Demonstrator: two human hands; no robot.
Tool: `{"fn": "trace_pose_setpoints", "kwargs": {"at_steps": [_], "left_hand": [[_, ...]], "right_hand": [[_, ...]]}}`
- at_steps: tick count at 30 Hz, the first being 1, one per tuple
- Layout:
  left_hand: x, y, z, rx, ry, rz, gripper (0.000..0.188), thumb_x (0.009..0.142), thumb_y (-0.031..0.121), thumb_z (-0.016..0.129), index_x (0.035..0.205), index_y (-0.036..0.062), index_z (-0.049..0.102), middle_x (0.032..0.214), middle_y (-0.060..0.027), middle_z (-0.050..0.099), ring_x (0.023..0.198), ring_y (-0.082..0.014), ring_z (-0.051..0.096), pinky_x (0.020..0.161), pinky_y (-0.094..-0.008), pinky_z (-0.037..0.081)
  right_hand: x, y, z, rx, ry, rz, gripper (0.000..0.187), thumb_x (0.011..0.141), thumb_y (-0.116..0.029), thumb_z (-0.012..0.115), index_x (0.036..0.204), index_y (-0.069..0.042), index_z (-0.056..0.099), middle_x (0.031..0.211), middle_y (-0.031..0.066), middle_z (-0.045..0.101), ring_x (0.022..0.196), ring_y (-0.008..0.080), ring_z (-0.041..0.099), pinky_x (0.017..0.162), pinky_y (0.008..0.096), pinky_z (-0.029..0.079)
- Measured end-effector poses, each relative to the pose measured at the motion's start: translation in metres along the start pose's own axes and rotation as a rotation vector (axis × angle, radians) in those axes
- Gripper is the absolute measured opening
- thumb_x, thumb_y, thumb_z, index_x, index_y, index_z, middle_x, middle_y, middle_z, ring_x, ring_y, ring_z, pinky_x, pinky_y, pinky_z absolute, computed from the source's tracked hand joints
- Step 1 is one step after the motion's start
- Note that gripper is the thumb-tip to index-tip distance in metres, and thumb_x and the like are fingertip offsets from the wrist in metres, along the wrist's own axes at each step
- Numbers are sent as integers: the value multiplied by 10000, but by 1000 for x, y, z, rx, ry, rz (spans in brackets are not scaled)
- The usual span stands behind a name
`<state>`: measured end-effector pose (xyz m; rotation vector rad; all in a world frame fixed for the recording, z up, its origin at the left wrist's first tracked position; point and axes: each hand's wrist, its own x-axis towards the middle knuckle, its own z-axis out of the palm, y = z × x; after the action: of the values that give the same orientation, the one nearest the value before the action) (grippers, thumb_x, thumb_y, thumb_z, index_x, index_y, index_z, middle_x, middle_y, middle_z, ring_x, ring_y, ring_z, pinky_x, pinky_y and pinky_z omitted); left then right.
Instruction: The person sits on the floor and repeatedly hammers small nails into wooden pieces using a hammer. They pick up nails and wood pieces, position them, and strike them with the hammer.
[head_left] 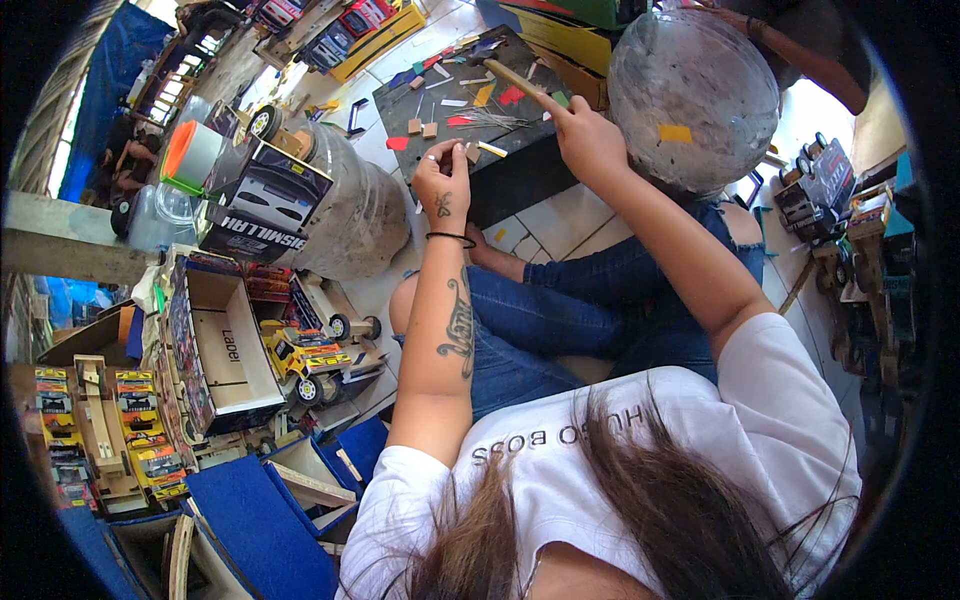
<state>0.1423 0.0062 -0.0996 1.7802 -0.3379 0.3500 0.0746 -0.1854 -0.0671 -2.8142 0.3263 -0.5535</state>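
My right hand (592, 143) is closed around a light wooden stick (522, 86) that slants up and to the left over a low black table (485, 185). Close to the table's near left edge, the fingers of my left hand (440, 172) are pinched together; what they hold, if anything, is too small to make out. A small wooden block (472, 155) sits right beside those fingertips. Around them on the tabletop lie other wooden blocks (430, 130), thin wire-like rods (500, 122), a red scrap (397, 143) and a yellow strip (484, 95).
A cloudy plastic-wrapped bundle (690, 110) stands right of the table, another (360, 200) to its left with a boxy truck body (265, 190) on top. An open wooden box (225, 345), a yellow toy truck (305, 360) and blue panels (255, 515) crowd the left. Another person's arm (810, 65) shows at upper right.
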Motion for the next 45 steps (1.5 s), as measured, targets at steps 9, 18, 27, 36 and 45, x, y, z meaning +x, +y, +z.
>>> {"fn": "trace_pose_setpoints", "kwargs": {"at_steps": [9,18,27,36,45], "left_hand": [[-5,12,-6,158,-3,25,142,797,117,685,877,1,673,755,-69,664,662,-124,619,621,-263,484],[90,-26,-31,-38,-68,-465,303,805,144,678,1027,-47,601,762,-76,640,543,-122,561,502,-261,461],[55,-21,-41,-96,-111,-391,350,824,105,625,1121,-51,527,850,-90,652,604,-114,590,557,-244,488],[-39,16,-37,114,-87,-102,172,915,127,554,1015,27,653,824,-30,670,701,-72,588,636,-217,462],[-54,45,-9,170,-257,197,126,866,95,583,928,29,671,751,-76,645,631,-145,601,593,-263,468]], "right_hand": [[-26,15,-11,280,190,-186,545,797,-149,653,1313,-127,479,1154,149,508,1059,314,517,864,436,441],[-95,31,-32,637,-43,-88,523,802,-74,629,1302,-106,480,1238,134,460,1070,333,516,895,380,442],[-96,42,-18,677,-56,-20,476,819,-83,620,1278,-104,497,1225,117,462,907,269,560,822,363,472],[-102,45,21,579,-452,-74,378,828,-152,606,1195,-80,547,1090,133,555,888,289,590,796,388,481],[-120,51,45,371,-707,-226,363,811,-224,628,1134,-61,596,1084,166,612,996,344,593,878,405,468]]}}
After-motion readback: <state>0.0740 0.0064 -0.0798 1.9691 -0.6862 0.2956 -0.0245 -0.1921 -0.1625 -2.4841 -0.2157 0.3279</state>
